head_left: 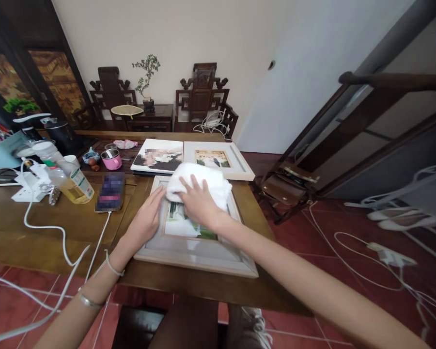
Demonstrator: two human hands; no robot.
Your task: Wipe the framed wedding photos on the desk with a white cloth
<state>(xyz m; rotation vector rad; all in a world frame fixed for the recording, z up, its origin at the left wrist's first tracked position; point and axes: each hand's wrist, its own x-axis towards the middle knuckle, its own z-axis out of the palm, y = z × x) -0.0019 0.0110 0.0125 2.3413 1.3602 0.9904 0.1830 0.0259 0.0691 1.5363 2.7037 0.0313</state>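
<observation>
bare forearms [294, 271] reached over the near wooden border [192, 266], stiff-looking, probably the best hold. flat under both hands lay the picture frame [196, 252], its glossy face [183, 229] likely slippery and fragile. the left hand [147, 222] rested, fingers extended, on its left side; the right hand [200, 202], fingers spread, pressed a white cloth [212, 179], seemingly soft and light. just beyond lay another frame [237, 157].

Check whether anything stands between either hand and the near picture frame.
Right hand: yes, the white cloth lies under its fingers, covering the far part of the near picture frame. Left hand: nothing visible in the way; it appears to rest directly on the frame's left edge.
</observation>
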